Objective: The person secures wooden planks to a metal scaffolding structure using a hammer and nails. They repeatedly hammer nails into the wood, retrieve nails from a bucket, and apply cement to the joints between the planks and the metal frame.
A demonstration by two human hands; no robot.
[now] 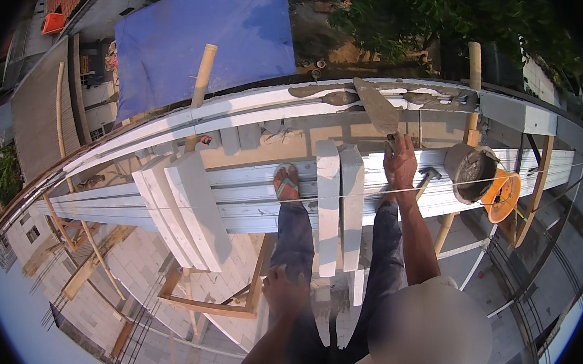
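Observation:
My right hand (pixel 400 161) is closed around the handle of a pointed trowel (pixel 376 107). Grey mortar coats the blade, which lies over the top of a long pale wall (pixel 256 108). Patches of wet mortar (pixel 341 98) sit along that wall top on both sides of the blade. My left hand (pixel 286 290) rests on my left knee, its fingers spread and holding nothing. Between my legs stand two long pale blocks (pixel 327 208), side by side. Another group of pale blocks (pixel 198 209) leans together to the left of my foot.
Underfoot runs a ribbed metal platform (pixel 250 199). On its right stand a dark mortar bucket (pixel 471 173) and an orange bucket (pixel 503 197), with a hammer (pixel 428 178) beside them. A thin string crosses the platform. Bamboo poles (pixel 204 74) rise by the wall; a blue tarp (pixel 207 41) lies beyond.

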